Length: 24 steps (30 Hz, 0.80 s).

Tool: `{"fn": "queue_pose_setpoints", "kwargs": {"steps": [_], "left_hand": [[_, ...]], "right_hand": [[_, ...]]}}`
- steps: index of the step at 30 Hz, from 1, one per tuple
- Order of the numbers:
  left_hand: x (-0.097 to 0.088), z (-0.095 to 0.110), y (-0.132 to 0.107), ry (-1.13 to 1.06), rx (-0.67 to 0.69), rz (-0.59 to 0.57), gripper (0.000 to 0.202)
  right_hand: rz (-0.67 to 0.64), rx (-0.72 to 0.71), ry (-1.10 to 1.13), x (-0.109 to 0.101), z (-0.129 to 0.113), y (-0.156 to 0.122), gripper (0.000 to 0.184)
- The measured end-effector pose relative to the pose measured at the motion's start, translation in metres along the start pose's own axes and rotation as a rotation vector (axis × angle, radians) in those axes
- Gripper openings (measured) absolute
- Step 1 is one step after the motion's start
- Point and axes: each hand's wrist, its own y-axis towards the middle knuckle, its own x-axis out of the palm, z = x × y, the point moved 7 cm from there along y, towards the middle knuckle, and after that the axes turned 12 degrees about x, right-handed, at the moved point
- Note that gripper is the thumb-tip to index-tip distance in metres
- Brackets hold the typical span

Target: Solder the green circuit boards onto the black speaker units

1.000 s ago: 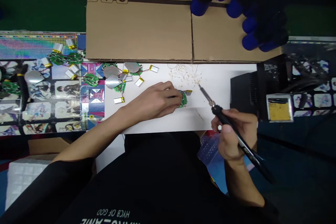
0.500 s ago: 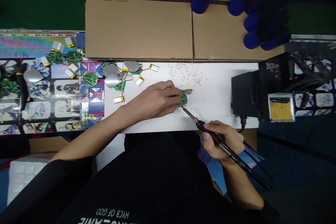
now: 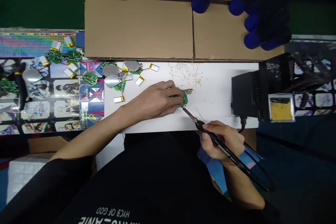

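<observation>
Green round circuit board [image 3: 184, 99] sits near the middle of the white sheet [image 3: 217, 101], pinched by the fingertips of your left hand [image 3: 154, 99], with a small pouch battery [image 3: 189, 91] just beside its far side. Your right hand [image 3: 223, 140] pinches a black soldering iron [image 3: 237, 162], its tip just beside the board's near edge. Wire clippings [image 3: 185, 75] lie along the sheet's far edge, and more green boards [image 3: 135, 66] sit toward its far left corner.
</observation>
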Motion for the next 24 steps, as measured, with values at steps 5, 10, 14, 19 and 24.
{"fn": "queue_pose_setpoints", "kwargs": {"steps": [5,10,14,19,24], "left_hand": [[-0.001,0.001,0.0,-0.009,0.006,-0.015,0.025],[0.0,0.0,0.0,-0.02,0.004,-0.033,0.022],[0.0,0.0,0.001,-0.004,0.014,-0.034,0.02],[-0.004,0.003,-0.003,0.076,0.013,0.016,0.025],[-0.007,0.006,-0.014,0.068,-0.014,0.098,0.018]], "right_hand": [[0.03,-0.018,0.003,-0.006,-0.002,-0.001,0.016],[0.134,-0.035,0.018,-0.02,0.0,-0.003,0.012],[0.253,0.027,-0.008,-0.029,0.014,-0.006,0.012],[0.292,0.118,0.064,-0.028,0.033,-0.003,0.024],[0.295,0.133,0.158,-0.022,0.038,0.006,0.044]]}}
